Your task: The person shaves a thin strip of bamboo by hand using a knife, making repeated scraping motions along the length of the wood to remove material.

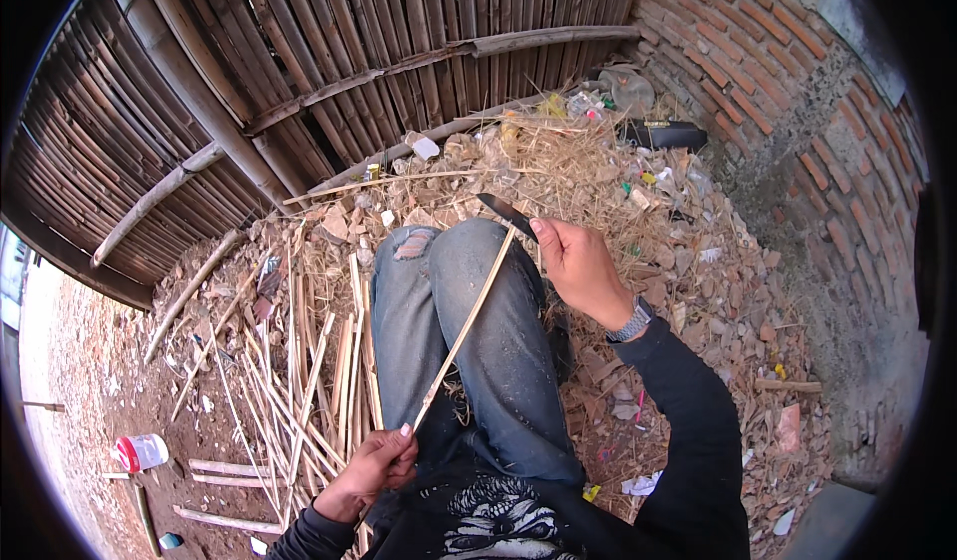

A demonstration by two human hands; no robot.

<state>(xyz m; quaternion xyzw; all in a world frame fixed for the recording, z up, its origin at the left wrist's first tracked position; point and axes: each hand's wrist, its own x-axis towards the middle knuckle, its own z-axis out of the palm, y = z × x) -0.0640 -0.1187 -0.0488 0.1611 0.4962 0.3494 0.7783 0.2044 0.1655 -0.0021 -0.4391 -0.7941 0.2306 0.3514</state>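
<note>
A thin pale bamboo strip (pixel 464 336) slants across my jeans (pixel 498 331), from my lap up past one knee. My left hand (pixel 381 463) is closed, pinching the strip's near end between thumb and fingers. At the far end, my right hand (pixel 583 271) grips a knife whose dark blade (pixel 505 215) points to the upper left. The blade meets or crosses the strip's tip just beyond the knee; whether it cuts in is too small to tell. The knife's handle is mostly hidden in my fist. A pile of split bamboo strips (pixel 299 391) lies left of my legs.
Rubble and dry straw (pixel 558 151) cover the ground ahead. A bamboo wall (pixel 419 82) stands at the far left, a brick wall (pixel 768 72) at the right. A clear container with a red lid (pixel 142 452) lies at lower left; a black object (pixel 663 135) rests by the bricks.
</note>
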